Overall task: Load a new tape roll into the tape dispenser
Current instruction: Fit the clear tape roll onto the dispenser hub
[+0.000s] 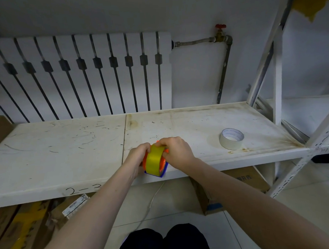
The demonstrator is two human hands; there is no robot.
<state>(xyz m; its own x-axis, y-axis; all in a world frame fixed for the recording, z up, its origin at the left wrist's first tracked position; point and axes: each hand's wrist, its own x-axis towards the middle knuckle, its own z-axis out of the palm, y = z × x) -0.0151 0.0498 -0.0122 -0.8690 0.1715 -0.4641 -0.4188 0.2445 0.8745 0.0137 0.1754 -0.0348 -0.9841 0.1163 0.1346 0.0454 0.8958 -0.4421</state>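
Scuffed white shelf board (65, 148) carries the work at its front edge. On it, the orange-and-blue plastic tape dispenser (163, 170) already holds the yellow tape roll (154, 160); seating and threading look unfinished. Both the left hand (137, 156) and right hand (177, 152) clamp the roll's sides. Right of it lies a spare white tape roll (231, 139).

Handwritten marking "2-3" stands on the front edge of the white shelf (83, 189), below and left of the fingers (145, 147). Printed characters "开启" stand on the cardboard box (244, 179) under the shelf, below and right of the fingers. A barcode label (75, 205) lies on packaging lower left; its print is too small to read.
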